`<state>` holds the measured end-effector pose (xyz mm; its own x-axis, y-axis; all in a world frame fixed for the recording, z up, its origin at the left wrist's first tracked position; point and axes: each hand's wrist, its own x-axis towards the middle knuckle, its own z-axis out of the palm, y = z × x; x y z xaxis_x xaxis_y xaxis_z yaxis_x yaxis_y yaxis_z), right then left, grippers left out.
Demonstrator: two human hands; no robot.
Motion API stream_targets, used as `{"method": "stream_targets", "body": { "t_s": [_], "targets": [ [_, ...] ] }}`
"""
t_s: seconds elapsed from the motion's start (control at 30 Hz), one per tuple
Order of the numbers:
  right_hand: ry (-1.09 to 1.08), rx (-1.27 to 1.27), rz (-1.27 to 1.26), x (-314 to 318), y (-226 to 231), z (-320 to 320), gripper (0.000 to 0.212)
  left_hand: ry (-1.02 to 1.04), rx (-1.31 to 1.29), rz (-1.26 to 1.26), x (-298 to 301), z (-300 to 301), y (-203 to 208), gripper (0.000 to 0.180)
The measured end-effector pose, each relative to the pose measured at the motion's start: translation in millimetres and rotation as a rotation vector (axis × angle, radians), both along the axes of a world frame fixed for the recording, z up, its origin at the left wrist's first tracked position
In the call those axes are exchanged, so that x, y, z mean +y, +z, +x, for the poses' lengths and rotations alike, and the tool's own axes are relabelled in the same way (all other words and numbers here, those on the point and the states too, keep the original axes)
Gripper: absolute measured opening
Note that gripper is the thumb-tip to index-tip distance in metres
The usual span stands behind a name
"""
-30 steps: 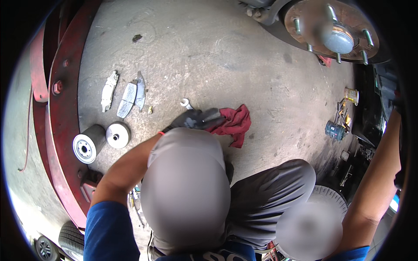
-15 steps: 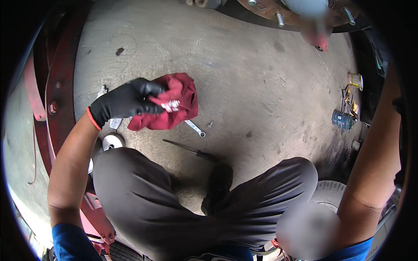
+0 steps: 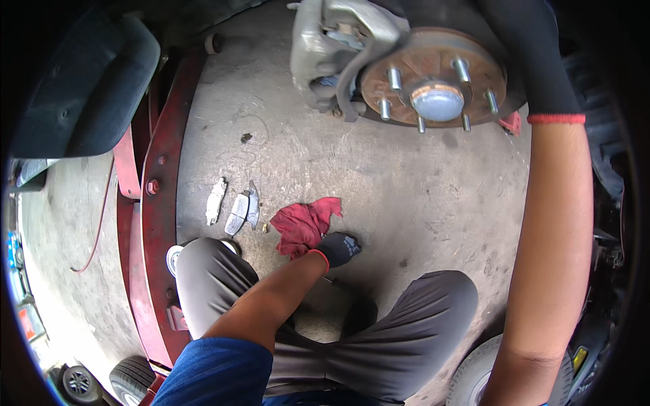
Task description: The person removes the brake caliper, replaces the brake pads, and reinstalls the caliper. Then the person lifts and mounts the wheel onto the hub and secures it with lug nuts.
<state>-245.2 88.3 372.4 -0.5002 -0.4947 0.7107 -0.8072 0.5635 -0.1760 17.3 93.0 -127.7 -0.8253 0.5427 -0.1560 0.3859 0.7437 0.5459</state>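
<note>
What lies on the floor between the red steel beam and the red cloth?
In the head view, three brake pads and a small yellowish piece lie between them.

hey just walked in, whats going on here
A person is beside a round, rusty wheel hub with bare metal studs. Their black-gloved left hand is down at the edge of a crumpled red cloth on the grey concrete floor; any grip is hidden. Their black-gloved right hand is raised near the hub; what it touches is unclear. Three flat greyish brake pads lie left of the cloth.
</note>
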Motion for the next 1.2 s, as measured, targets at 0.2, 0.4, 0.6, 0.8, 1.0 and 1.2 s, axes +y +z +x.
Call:
{"method": "stream_targets", "body": {
  "t_s": [0.2, 0.4, 0.6, 0.8, 1.0, 1.2],
  "targets": [
    [-0.093, -0.183, 0.054, -17, 2, -25, 0.041, 0.602, -0.328, 0.35, -74, -70, 80, 0.012],
    [0.079, -0.104, 0.089, -7, -2, -39, 0.038, 1.215, -0.434, 1.725, -205, -119, 149, 0.019],
    [-0.007, 0.576, 0.537, 13, 0, -65, 0.04, 0.995, -0.069, 2.078, -228, -190, 201, 0.013],
    [0.106, 0.488, 0.589, 25, 10, -79, 0.048, 0.978, -0.035, 2.336, -188, -219, 199, 0.015],
    [0.1, 0.213, 0.503, 30, 15, -88, 0.045, 1.113, 0.025, 2.291, -186, -238, 203, 0.017],
    [0.076, 0.395, 0.565, 32, 11, -89, 0.046, 0.827, -0.204, 2.233, -200, -226, 208, 0.017]
  ]
}}
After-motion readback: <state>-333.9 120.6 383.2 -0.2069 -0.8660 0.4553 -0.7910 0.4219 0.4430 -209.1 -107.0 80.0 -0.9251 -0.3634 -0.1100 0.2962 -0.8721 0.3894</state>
